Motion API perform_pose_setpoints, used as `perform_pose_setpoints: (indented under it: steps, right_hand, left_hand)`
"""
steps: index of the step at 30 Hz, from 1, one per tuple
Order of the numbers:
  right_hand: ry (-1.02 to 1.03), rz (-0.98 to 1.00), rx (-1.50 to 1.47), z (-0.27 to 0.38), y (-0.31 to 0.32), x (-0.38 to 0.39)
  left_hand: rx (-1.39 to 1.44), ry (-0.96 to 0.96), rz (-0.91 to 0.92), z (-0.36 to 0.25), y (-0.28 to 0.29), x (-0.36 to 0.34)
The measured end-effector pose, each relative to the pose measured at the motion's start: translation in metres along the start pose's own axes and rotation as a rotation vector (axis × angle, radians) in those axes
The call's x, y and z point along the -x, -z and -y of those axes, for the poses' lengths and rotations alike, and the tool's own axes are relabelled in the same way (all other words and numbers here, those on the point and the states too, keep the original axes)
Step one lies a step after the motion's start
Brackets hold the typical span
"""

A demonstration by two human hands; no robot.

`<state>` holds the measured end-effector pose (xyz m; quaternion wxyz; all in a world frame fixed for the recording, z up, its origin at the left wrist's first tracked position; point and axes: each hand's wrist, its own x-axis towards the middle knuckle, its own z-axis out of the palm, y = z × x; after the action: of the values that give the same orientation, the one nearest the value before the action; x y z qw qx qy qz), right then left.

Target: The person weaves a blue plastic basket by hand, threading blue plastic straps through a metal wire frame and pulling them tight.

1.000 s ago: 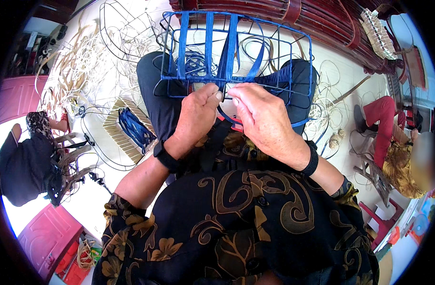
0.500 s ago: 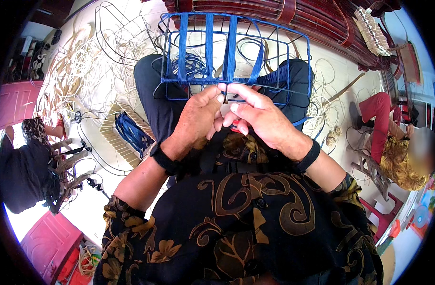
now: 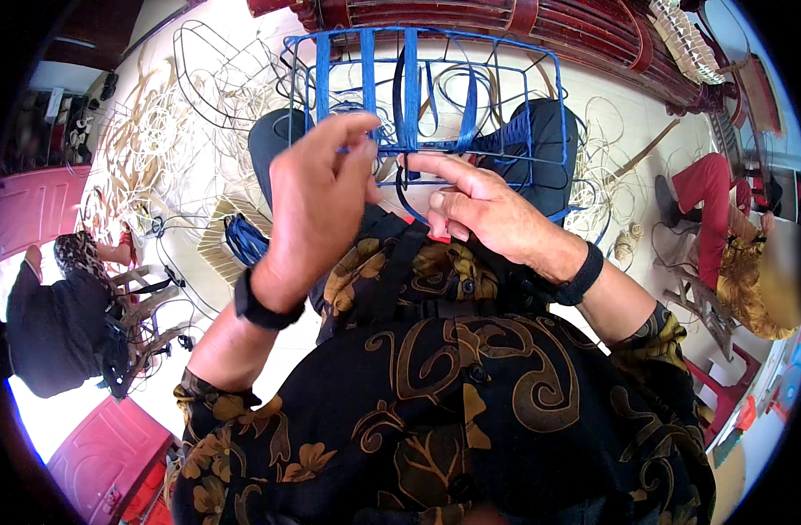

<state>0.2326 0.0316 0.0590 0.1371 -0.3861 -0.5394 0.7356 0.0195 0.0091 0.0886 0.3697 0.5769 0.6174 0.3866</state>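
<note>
A blue wire basket frame point(image 3: 530, 185) rests across my thighs, with flat blue bands point(image 3: 368, 79) wound between its upper and lower rails. Around its near rail loops a thin dark-blue strip point(image 3: 408, 203), running down to my right hand point(image 3: 496, 210). That hand's thumb and bent fingers close on the strip, while its index finger stretches to the rail. My left hand point(image 3: 308, 206) is raised over the frame's near left side, slightly blurred. Its fingers are bent, with a gap between thumb and index, and nothing visible in them.
Tangled pale strips point(image 3: 138, 149) cover the floor at left. A cardboard piece point(image 3: 209, 241) carries a blue strip bundle point(image 3: 245, 241). Dark red wooden furniture point(image 3: 470, 19) stands beyond the frame. Seated people are at left point(image 3: 59, 328) and right point(image 3: 711, 201).
My left hand has left the near rail beside my right hand, moving up and leftward. My right hand stays by the rail. The frame has shifted slightly left.
</note>
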Motion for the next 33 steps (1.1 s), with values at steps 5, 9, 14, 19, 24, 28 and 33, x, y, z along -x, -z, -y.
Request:
perform_pose_setpoints:
  steps: [5,9,14,19,24,28,33]
  right_hand:
    - [-0.008,0.033,-0.150,-0.011,0.002,-0.002]
    - [0.013,0.043,-0.081,-0.011,0.007,-0.004]
    - [0.071,0.037,0.006,-0.006,0.005,-0.001]
    - [0.112,0.021,0.079,-0.003,0.008,0.001]
    - [0.155,-0.001,0.165,0.000,0.008,0.002]
    - [0.171,-0.019,0.186,-0.001,0.005,0.004]
    - [0.387,-0.158,0.446,-0.010,-0.001,0.001]
  left_hand:
    - [0.044,0.124,0.259,-0.014,0.007,-0.036]
    - [0.109,0.256,0.386,-0.020,0.002,-0.059]
    - [-0.009,0.419,0.507,-0.024,-0.005,-0.074]
    - [-0.135,0.467,0.529,-0.027,-0.014,-0.077]
    - [0.024,0.527,0.412,-0.017,-0.020,-0.070]
    - [0.061,0.505,0.389,-0.016,-0.023,-0.067]
    - [0.161,0.514,0.429,-0.009,-0.020,-0.068]
